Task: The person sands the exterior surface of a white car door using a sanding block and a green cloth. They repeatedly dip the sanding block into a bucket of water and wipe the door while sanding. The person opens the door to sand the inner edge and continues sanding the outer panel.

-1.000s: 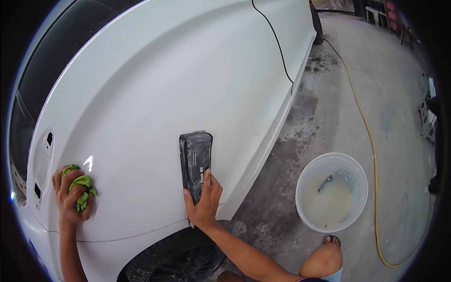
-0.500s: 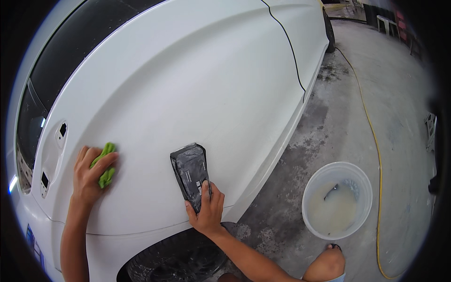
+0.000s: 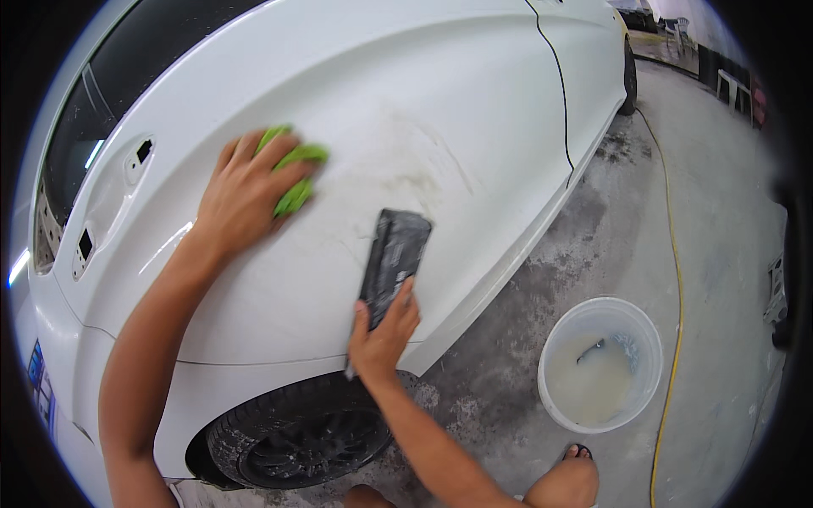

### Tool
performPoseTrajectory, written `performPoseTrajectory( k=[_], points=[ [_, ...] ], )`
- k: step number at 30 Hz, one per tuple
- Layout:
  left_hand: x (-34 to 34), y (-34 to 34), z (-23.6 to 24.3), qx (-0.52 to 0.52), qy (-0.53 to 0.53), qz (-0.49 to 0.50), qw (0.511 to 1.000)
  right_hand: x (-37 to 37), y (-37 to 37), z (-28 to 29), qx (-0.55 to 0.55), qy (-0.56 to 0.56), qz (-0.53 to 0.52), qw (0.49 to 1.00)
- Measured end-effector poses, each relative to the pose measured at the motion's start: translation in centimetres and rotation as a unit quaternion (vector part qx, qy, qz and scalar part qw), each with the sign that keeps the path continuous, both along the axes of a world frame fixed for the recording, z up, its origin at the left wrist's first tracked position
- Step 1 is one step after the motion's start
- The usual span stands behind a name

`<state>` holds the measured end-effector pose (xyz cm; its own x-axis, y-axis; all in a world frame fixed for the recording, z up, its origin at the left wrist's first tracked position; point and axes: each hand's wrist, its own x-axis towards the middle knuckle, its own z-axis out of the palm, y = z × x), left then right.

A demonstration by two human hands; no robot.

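My left hand [image 3: 239,196] grips a bunched green cloth [image 3: 296,186] against the white car panel [image 3: 483,127], right of an uncovered door-handle recess [image 3: 141,152]; both are slightly blurred. Below and to the right, my right hand [image 3: 383,334] grasps the lower part of a long dark grey block [image 3: 398,245] lying against the same panel, its upper end tilted rightward. Faint greyish smears [image 3: 415,161] mark the paint above the block.
A black wheel [image 3: 296,436] is below the panel. On the stained concrete floor [image 3: 483,356] stand a translucent bucket [image 3: 550,372] of cloudy liquid and a yellow hose [image 3: 677,279]. A thin dark line [image 3: 561,85] crosses the car. A small stool [image 3: 732,89] stands farther back.
My left hand with the cloth has swept up and to the right. The block has shifted up and right, now leaning rightward. Smears now show on the paint. The view has shifted slightly.
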<state>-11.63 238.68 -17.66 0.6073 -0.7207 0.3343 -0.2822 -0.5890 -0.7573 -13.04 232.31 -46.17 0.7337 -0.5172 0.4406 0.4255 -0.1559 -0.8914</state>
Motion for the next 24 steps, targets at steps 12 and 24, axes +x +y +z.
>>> performPoseTrajectory(
  k=[12, 24],
  points=[
    [-23.4, 21.7, 3.7, -0.09, -0.026, 0.07, 0.993, 1.6, 0.0, 3.3, -0.062, 0.0, -0.041, 0.997],
    [-24.9, 22.1, 3.8, -0.119, -0.012, 0.077, 0.99, 13.5, -9.8, 4.5, 0.108, -0.004, 0.025, 0.994]
  ],
)
